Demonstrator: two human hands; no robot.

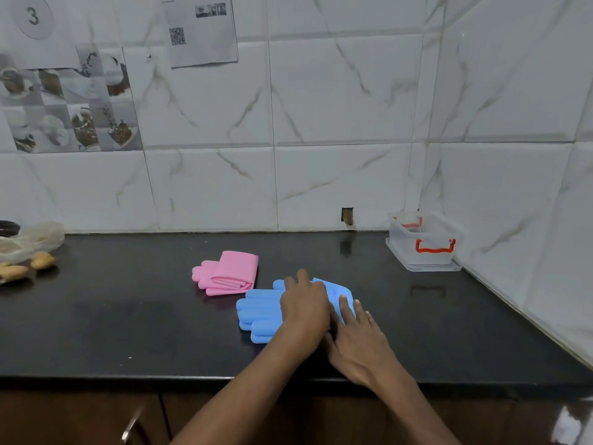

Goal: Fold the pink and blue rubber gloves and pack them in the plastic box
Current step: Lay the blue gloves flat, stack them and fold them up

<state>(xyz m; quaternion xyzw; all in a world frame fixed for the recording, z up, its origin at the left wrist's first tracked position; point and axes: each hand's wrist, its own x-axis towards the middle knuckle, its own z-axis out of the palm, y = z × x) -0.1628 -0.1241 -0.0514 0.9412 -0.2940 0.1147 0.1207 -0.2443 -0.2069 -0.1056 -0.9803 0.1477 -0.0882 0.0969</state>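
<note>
**Both hands flat on the blue gloves**

The blue gloves (260,313) lie mid-counter (128,316), towards the near edge, their finger ends pointing left. The left hand (305,311) rests palm-down on top of them, fingers straight and close together. The right hand (361,343) lies just beside it on the right, its straight fingers touching the gloves' folded right end. Neither hand grips anything.

The pink gloves (234,271) sit folded just beyond and left of the blue ones, apart from both hands. The box (423,252), clear with red handles, stands lidless in the far right corner by the tiled wall, well apart from the gloves. A plastic bag (35,236) lies at the far left.
</note>
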